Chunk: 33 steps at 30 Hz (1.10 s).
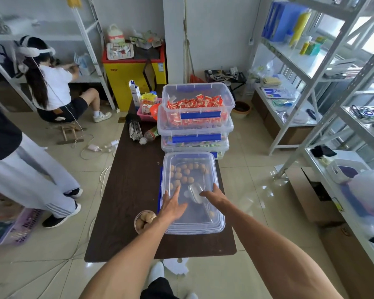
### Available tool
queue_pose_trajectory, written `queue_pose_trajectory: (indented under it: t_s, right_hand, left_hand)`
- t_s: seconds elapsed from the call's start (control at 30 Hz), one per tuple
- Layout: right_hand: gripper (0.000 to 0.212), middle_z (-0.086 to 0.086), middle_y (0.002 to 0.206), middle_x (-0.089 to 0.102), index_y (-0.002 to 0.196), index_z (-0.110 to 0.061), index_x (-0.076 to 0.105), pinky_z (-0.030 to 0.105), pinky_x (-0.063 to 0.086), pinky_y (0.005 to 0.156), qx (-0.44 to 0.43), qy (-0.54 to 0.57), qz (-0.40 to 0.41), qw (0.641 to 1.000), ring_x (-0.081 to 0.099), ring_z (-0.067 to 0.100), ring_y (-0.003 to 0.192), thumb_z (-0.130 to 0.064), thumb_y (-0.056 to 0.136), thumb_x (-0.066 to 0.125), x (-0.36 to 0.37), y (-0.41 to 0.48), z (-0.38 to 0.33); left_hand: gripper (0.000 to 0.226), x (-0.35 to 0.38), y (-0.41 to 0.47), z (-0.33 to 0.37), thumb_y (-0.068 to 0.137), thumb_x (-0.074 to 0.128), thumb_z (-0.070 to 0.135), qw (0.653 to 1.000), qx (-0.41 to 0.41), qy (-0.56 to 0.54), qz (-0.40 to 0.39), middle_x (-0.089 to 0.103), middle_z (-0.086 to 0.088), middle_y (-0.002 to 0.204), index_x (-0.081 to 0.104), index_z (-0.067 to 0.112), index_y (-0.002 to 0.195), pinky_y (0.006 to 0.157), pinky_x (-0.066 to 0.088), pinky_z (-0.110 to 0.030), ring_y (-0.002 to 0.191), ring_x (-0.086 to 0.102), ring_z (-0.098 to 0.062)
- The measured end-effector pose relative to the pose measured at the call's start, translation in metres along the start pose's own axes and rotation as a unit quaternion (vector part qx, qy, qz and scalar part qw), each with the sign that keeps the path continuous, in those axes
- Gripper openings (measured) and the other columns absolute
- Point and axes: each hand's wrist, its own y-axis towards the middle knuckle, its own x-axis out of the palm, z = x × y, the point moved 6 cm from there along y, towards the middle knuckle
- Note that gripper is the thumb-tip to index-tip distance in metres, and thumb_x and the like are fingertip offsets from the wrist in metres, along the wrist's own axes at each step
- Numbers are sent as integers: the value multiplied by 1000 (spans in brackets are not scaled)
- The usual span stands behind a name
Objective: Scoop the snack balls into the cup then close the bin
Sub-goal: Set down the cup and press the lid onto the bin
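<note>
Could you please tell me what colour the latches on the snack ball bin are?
Blue; the latch along the left edge of the bin shows in the head view.

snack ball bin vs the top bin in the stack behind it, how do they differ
The snack ball bin has its clear lid on, with both hands flat on top; the top stacked bin is open, with no lid. The snack ball bin holds round brown snack balls and a clear scoop; the top bin holds red and white packets. The snack ball bin sits directly on the table; the top bin rests on other bins. Both are clear plastic with blue parts.
</note>
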Motion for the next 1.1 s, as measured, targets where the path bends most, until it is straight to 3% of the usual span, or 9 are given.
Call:
queue_pose_trajectory:
  t_s: [0.1,0.23,0.33,0.57,0.87,1.0,1.1]
  right_hand:
    - [84,14,152,38,146,-4,33,44,38,108,-9,-82,-9,997,43,32,135,-45,80,63,9,5,-2]
    - [91,9,167,-4,157,-4,11,46,18,121,-18,-256,-31,966,0,28,153,-47,90,54,26,6,8]
    - [100,9,165,-17,158,-6,-3,46,10,123,-28,-336,-52,940,-14,31,152,-47,90,58,34,7,15]
    - [105,5,164,-21,158,-9,-8,51,7,123,-3,-356,-87,931,-16,26,152,-46,90,63,25,17,7]
    - [100,5,166,-14,158,-8,-5,49,4,122,-73,-350,-21,933,-14,27,152,-38,87,59,38,-5,16]
    - [105,8,165,-18,157,-8,-8,50,5,122,-78,-351,-19,933,-14,28,152,-40,87,63,53,-16,23]
    - [103,5,166,-12,157,-7,0,50,10,123,-57,-338,-19,939,-9,26,153,-40,83,63,49,-19,13]
  left_hand:
    - [77,3,-5,4,100,49,41,998,25,57,27,-11,-5,174,7,37,165,124,22,-50,161,1,-29]
    - [76,26,-9,-4,104,39,47,989,38,141,7,-12,-6,173,4,22,166,127,14,-46,161,-3,-26]
    - [78,41,-2,-13,106,27,51,980,28,197,-18,-26,-10,169,-7,14,165,130,0,-45,159,-19,-26]
    - [73,40,13,-8,108,22,44,981,21,191,-33,-33,-8,166,-15,14,163,127,-8,-45,156,-25,-23]
    - [70,39,-9,-18,107,26,32,975,33,199,90,-16,-10,172,-6,4,163,131,-1,-39,160,-11,-22]
    - [69,36,-10,-27,109,20,36,968,39,244,45,-18,-11,171,-6,3,163,131,-2,-40,160,-13,-24]
    - [64,20,-4,-14,108,23,34,983,16,184,12,5,-15,173,16,-1,162,130,9,-42,161,4,-27]
